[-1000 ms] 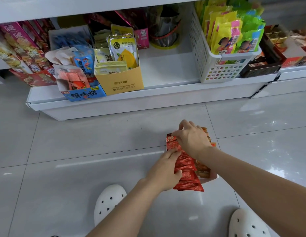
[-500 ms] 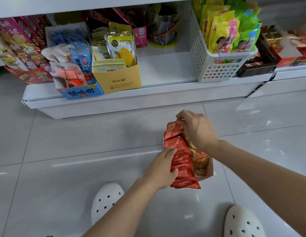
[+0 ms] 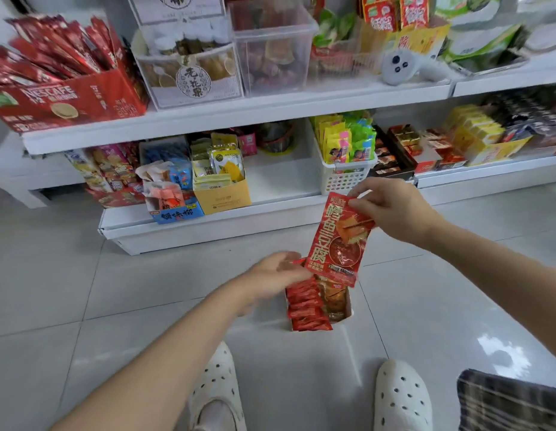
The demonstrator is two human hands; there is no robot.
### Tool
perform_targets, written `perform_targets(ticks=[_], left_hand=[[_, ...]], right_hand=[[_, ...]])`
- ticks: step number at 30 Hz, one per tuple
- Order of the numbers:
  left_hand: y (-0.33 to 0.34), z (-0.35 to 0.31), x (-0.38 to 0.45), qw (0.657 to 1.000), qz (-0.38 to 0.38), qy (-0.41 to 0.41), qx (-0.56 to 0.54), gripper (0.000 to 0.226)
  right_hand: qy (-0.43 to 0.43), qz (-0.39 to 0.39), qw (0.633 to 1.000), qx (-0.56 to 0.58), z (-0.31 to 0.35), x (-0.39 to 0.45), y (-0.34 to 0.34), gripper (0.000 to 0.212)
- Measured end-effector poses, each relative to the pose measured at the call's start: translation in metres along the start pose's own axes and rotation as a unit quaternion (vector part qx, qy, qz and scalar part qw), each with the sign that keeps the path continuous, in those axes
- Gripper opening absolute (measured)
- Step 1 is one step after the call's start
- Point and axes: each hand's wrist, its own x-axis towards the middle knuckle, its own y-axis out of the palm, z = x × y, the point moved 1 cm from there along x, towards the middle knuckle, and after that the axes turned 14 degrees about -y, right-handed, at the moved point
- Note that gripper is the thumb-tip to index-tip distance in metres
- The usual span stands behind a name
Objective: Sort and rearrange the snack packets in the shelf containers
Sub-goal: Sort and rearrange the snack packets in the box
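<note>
A glossy red snack packet [image 3: 337,236], flat and rectangular, hangs pinched by its top corner in the right hand [image 3: 391,209]. The blurred left hand [image 3: 278,273] rests relaxed on shiny red packets [image 3: 304,307] in a white floor box [image 3: 348,312], partly hidden.

Both my arms reach out over the box of packets on the floor

My right hand [image 3: 391,209] is raised above the far end of the floor box [image 3: 348,309], arm stretched forward from the lower right, wrist bent a little; thumb and fingertips pinch the top corner of one red packet [image 3: 337,241], which hangs down from that grip toward the box. My left hand [image 3: 276,275] sits lower, just at the box's near-left edge, forearm coming in from the lower left, fingers loosely extended toward the hanging packet's lower edge; whether they touch it I cannot tell. It is blurred. My two feet in white perforated clogs [image 3: 217,390] stand on the near side of the box.
</note>
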Motion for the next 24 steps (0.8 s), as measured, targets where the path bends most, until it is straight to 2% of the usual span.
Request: perform_targets(ticks=[4, 8, 10, 11, 12, 15, 17, 20, 24], left_hand=[[0.006, -0.038, -0.078, 0.988, 0.093, 0.062, -0.109, 0.038], [0.010, -0.046, -0.135, 0.971, 0.149, 0.084, -0.167, 0.066], [0.014, -0.041, -0.149, 0.955, 0.190, 0.096, -0.207, 0.065], [0.016, -0.038, -0.152, 0.951, 0.197, 0.097, -0.220, 0.057], [0.019, -0.035, -0.154, 0.954, 0.184, 0.095, -0.218, 0.047], [0.029, -0.027, -0.150, 0.981, 0.072, 0.105, -0.146, 0.036], [0.033, -0.027, -0.149, 0.982, 0.027, 0.119, -0.144, 0.032], [0.032, -0.029, -0.148, 0.977, -0.007, 0.125, -0.172, 0.028], [0.027, -0.031, -0.146, 0.978, -0.001, 0.121, -0.169, 0.027]], right_hand=[[-0.028, -0.046, 0.997, 0.048, 0.043, -0.018, -0.015, 0.002], [-0.030, -0.081, 0.992, 0.090, 0.066, -0.035, -0.025, 0.005], [-0.033, -0.095, 0.989, 0.105, 0.072, -0.042, -0.029, 0.006], [-0.032, -0.100, 0.988, 0.114, 0.075, -0.046, -0.031, 0.005], [-0.029, -0.102, 0.987, 0.121, 0.077, -0.050, -0.032, 0.005], [-0.027, -0.097, 0.985, 0.139, 0.086, -0.055, -0.035, 0.008], [-0.003, -0.097, 0.972, 0.215, 0.092, -0.056, -0.039, 0.016], [0.058, -0.062, 0.936, 0.343, 0.093, -0.055, -0.041, 0.023], [0.100, -0.076, 0.938, 0.323, 0.089, -0.053, -0.036, 0.020]])
